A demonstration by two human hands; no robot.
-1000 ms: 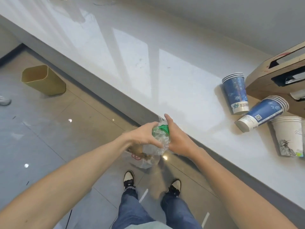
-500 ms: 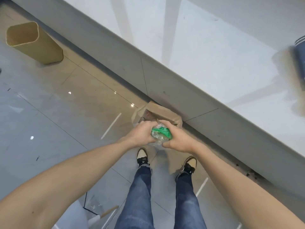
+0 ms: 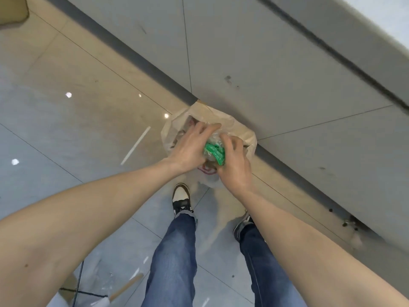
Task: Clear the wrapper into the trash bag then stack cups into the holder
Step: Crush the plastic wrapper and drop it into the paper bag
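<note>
A crumpled clear plastic wrapper with a green band (image 3: 214, 150) is squeezed between both hands, right above the open mouth of the trash bag (image 3: 240, 129). The bag is brown paper with a pale plastic liner and stands on the floor against the counter's base. My left hand (image 3: 192, 147) grips the wrapper from the left, fingers reaching over the bag's opening. My right hand (image 3: 235, 161) presses it from the right. The cups and the holder are out of view.
The grey counter front (image 3: 276, 69) runs diagonally just behind the bag, its top edge at the upper right. My two feet (image 3: 181, 198) stand on the tiled floor right before the bag. A tan bin's corner (image 3: 13, 9) shows at top left. Some debris (image 3: 124, 289) lies at bottom left.
My view has tipped down from the counter top to the floor, so the cups left the frame. Both hands carried the wrapper down to the bag's mouth.
</note>
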